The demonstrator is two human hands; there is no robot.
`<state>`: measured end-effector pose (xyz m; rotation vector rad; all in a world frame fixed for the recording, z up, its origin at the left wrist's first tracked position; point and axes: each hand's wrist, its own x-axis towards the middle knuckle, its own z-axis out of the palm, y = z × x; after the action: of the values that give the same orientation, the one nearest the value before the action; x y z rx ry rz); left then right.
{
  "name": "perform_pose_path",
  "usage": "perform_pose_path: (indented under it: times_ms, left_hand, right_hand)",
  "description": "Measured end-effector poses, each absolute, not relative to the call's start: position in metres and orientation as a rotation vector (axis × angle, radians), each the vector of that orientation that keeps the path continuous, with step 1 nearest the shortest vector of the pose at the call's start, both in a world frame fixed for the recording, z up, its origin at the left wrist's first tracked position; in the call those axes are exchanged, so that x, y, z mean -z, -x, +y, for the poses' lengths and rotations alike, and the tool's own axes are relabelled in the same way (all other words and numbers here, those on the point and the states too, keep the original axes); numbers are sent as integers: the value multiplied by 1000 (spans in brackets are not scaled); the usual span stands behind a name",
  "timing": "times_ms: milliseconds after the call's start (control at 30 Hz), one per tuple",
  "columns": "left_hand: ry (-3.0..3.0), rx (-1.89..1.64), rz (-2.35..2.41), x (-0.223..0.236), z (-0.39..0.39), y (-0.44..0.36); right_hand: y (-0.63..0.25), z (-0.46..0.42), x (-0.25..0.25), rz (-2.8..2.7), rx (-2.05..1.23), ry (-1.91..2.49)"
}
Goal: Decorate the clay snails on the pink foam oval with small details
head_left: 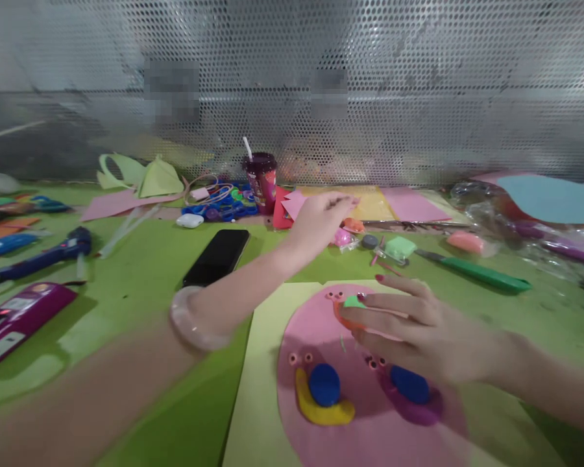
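Observation:
My left hand (324,220) reaches over the far side of the table, above some pink and orange clay lumps. Its fingers are bent together, and whatever may be between them is hidden. My right hand (413,318) is stretched flat with fingers apart, over a pink paper circle (360,441). Its fingertips touch or hover over a snail figure of orange clay (338,311) with a green shell (354,301), partly covered. Below on the circle are a yellow clay snail (321,415) and a purple clay snail (418,412), each with a blue shell and small eyes.
A black phone (219,256) lies left of the pale sheet (257,363). A green cutter knife (486,274), light green clay (400,248) and pink clay (466,242) lie right. Behind stands a drink cup (261,181); a glue gun (53,256) and power strip (26,318) lie left.

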<state>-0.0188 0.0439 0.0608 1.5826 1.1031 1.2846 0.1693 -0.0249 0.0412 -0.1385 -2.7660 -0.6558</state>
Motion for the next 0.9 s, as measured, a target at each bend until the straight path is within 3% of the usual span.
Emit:
perform_pose_path:
  times_ms: [200,467,900]
  left_hand:
    - [-2043,-1416,1359,-48,-31,48]
    - [-2752,-645,903,-13,-60,73]
    - [-2834,-445,809,-5,-57,72]
  right_hand:
    - [-161,-24,-34,-2691,636,148]
    - [-155,-23,-28,-2828,678,74]
    - [-154,-25,-30,-2953,683,120]
